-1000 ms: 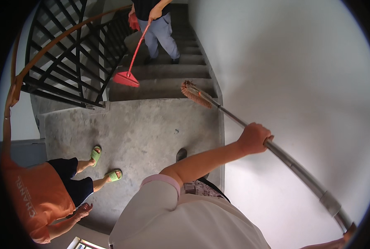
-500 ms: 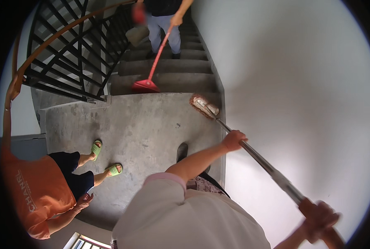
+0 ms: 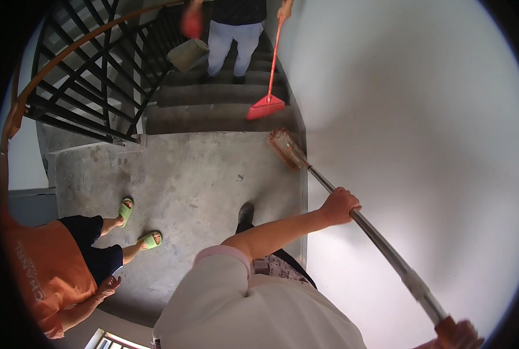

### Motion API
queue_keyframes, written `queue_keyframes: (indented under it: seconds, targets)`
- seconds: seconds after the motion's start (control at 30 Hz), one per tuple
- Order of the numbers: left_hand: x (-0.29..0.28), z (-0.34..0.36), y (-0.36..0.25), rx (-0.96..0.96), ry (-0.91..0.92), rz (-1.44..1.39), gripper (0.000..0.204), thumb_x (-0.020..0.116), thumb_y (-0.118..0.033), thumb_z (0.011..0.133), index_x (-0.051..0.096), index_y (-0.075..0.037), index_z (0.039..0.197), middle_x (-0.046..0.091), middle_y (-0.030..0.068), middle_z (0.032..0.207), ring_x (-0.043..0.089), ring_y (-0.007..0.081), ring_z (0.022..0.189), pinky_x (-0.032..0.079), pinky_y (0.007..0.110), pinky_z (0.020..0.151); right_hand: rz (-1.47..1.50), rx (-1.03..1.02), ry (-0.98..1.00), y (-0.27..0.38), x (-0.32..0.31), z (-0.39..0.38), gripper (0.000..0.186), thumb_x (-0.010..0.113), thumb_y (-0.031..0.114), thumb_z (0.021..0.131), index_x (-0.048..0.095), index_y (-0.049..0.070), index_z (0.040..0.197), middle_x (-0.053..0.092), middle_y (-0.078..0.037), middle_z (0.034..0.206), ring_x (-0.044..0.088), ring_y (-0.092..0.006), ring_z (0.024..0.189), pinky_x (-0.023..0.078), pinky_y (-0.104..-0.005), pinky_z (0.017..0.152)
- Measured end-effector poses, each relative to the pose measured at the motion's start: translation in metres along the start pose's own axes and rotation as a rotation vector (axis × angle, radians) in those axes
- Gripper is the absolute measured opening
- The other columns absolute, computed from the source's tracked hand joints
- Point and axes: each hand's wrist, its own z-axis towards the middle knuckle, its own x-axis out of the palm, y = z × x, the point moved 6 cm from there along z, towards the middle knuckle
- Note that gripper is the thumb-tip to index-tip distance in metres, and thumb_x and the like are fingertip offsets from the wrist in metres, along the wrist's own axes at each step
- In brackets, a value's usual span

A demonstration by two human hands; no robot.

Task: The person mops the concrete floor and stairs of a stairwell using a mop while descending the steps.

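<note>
I'm watching the left hand [image 3: 339, 206] and right hand [image 3: 461, 335] curling fingers around the pole [image 3: 384, 248]; beyond them, the red broom [image 3: 266, 107] is swinging nearer the brush [image 3: 285, 150], crowding it.

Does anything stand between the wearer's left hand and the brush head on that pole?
Nothing visible does. The left hand grips the metal pole, which runs in plain view to the brush head; a red broom is beyond it, at the steps.
</note>
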Motion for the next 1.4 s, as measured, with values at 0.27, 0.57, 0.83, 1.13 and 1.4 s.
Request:
queue_keyframes:
  seconds: [0.27,0.57,0.83,1.13,1.4]
  targets:
    - [0.021,-0.018,0.022,0.052,0.111,0.106,0.017,0.057,-0.026,0.078,0.063,-0.013,0.068,0.061,0.0036,0.069,0.057,0.0245,0.073,0.039,0.040,0.077,0.196,-0.012,0.107,-0.002,0.059,-0.012,0.007,0.051,0.010,0.086,0.048,0.008,0.092,0.044,0.000,0.070,0.046,-0.0146,0.070,0.038,-0.0334,0.079]
    - [0.029,-0.016,0.009,-0.053,0.317,0.167,0.012,0.061,-0.025,0.074,0.068,-0.019,0.083,0.064,-0.0029,0.085,0.057,0.0183,0.090,0.033,0.041,0.095,-0.988,0.404,-0.219,0.011,-0.062,-0.075,0.017,0.044,0.015,0.082,0.043,0.001,0.091,0.046,-0.005,0.070,0.049,-0.0203,0.067,0.043,-0.0377,0.078]
    - [0.044,-0.014,-0.007,-0.015,0.329,0.055,0.008,0.060,-0.023,0.073,0.063,-0.017,0.069,0.064,-0.0024,0.074,0.059,0.0186,0.089,0.034,0.051,0.087,0.139,-0.054,-0.027,0.006,0.023,-0.049,0.019,0.042,0.018,0.084,0.039,0.001,0.091,0.044,-0.006,0.071,0.042,-0.0181,0.065,0.035,-0.0361,0.070]
    - [0.060,-0.016,0.014,-0.070,0.428,0.281,0.009,0.059,-0.022,0.074,0.067,-0.020,0.079,0.063,0.0005,0.086,0.056,0.0221,0.089,0.029,0.050,0.099,0.274,-0.136,0.189,0.028,0.022,-0.039,0.011,0.049,0.013,0.088,0.050,0.011,0.077,0.049,0.001,0.063,0.045,-0.0160,0.057,0.038,-0.0308,0.052]
    - [0.101,-0.044,0.069,-0.143,0.364,0.294,0.011,0.058,-0.020,0.074,0.067,-0.017,0.079,0.063,0.0014,0.085,0.056,0.0227,0.093,0.029,0.051,0.099,0.075,0.121,0.166,-0.057,0.004,-0.085,0.023,0.049,0.020,0.077,0.029,0.011,0.085,0.033,0.000,0.068,0.032,-0.0154,0.064,0.030,-0.0338,0.067]
